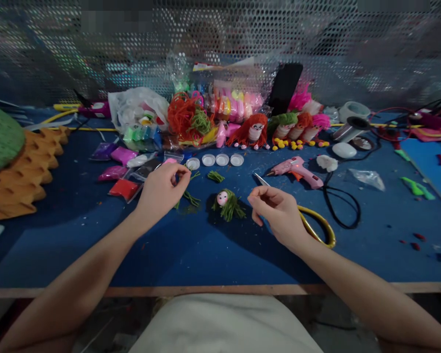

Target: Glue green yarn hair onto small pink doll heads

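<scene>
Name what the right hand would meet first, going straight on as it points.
The right hand would probably meet the green-haired doll head first, though the hand's height is unclear; it may pass over.

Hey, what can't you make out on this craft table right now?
All in the head view:
Scissors: the middle is hidden by the right hand.
Anything that hand may be pinching: too small to tell.
Green yarn strands: partly covered by the left hand; whether it pinches one is unclear.
Green textured object: cut off by the picture's left edge.
White plastic bag: its crumpled plastic obscures what is inside.
</scene>
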Available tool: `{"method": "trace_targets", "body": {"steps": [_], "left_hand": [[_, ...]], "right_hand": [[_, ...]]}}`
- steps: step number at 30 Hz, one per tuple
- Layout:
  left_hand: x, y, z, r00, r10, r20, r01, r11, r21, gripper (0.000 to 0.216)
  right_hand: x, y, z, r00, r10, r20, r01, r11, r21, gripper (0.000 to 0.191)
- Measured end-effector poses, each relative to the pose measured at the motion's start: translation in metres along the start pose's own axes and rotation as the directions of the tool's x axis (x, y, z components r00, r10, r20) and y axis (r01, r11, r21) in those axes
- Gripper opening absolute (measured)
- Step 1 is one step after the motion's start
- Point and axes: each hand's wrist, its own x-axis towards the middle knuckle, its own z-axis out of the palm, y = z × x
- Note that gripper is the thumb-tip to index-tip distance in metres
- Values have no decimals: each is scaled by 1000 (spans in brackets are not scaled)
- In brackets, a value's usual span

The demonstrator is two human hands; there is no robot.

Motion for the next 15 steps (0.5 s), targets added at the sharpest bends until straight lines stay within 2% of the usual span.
{"method": "trace_targets", "body": {"steps": [3, 7, 12, 15], "left_hand": [[-4, -2, 7, 998, 43, 55, -56, 962, 269, 25], [-8, -5, 16, 994, 16, 106, -58, 910, 411, 30], [-1, -10, 14, 995, -30, 97, -3, 947, 321, 20], [4, -12, 13, 996, -70, 51, 66, 995, 77, 20]], "right_hand": [[-2, 0, 1, 999, -18, 33, 18, 1000, -9, 18], [-3, 2, 1, 999, -5, 46, 6, 1000, -20, 15], [-3, 3, 0, 999, 0, 47, 0, 1000, -13, 15], [-3, 0, 1, 999, 15, 46, -15, 1000, -13, 22]]}}
